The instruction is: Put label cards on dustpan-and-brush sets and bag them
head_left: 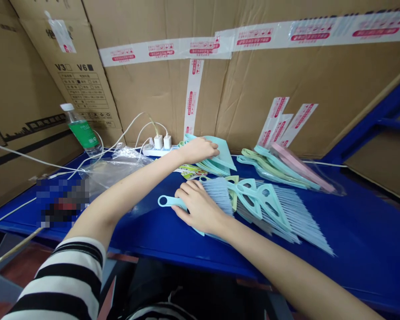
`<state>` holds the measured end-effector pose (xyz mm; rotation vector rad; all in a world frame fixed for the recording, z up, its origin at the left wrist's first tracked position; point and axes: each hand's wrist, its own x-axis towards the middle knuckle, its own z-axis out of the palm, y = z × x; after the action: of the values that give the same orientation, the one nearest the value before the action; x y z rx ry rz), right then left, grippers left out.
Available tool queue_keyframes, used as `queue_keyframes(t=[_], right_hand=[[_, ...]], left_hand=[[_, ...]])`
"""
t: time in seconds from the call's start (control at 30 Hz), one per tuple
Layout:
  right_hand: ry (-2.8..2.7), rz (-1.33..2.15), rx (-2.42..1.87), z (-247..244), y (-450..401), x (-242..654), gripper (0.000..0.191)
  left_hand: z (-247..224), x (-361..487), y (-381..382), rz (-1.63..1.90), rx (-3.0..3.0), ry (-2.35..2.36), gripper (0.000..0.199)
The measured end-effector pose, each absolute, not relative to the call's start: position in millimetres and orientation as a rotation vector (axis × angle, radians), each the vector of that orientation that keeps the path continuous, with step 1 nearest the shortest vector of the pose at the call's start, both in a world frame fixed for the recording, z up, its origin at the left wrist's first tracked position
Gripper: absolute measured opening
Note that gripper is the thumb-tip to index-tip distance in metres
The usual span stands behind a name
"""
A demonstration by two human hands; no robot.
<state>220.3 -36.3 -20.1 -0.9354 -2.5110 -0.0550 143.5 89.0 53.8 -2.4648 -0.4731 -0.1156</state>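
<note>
My left hand [200, 150] reaches to the back of the blue table, over a stack of light teal dustpans [224, 153]; its fingers bend down at the dustpans, and what they grip, if anything, is hidden. Nearer to me, my right hand [198, 205] is wrapped round a teal brush [171, 201], whose ring-ended handle sticks out to the left and whose bluish bristles show beyond the fingers. Right of that hand lie several brushes [275, 206] with teal and green triangular heads and fanned bristles.
More dustpans [276, 166], teal, green and pink, lie at the back right, partly in clear plastic. A power strip [155, 151] with chargers and white cables, clear plastic bags [115, 171] and a green-labelled bottle [83, 133] are at the left. Cardboard [160, 93] stands behind the table [363, 249].
</note>
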Motion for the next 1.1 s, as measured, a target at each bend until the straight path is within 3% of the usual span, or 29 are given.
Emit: queue_keyframes(t=[0.23, 0.4, 0.63, 0.97, 1.1], right_hand=[[-2.471, -0.211, -0.54, -19.8, -37.6, 225.3, 0.021], [-2.376, -0.301, -0.283, -11.0, -42.9, 225.1, 0.029], [-2.203, -0.166, -0.497, 4.5, -41.0, 238.5, 0.015], [-2.501, -0.096, -0.741, -10.1, -32.4, 213.3, 0.026], [-2.576, -0.091, -0.791, -13.4, -29.8, 201.0, 0.022]], left_hand=[[64.9, 65.2, 43.5, -0.192, -2.299, -0.489, 0.023], [43.3, -1.3, 6.6, -0.222, -2.376, -0.631, 0.03], [7.7, -37.7, -40.3, -0.378, -2.557, -0.554, 0.04], [-17.5, -27.1, -62.3, -0.433, -2.773, -0.47, 0.035], [-13.3, -40.7, -53.5, -0.688, -2.747, -0.727, 0.032]])
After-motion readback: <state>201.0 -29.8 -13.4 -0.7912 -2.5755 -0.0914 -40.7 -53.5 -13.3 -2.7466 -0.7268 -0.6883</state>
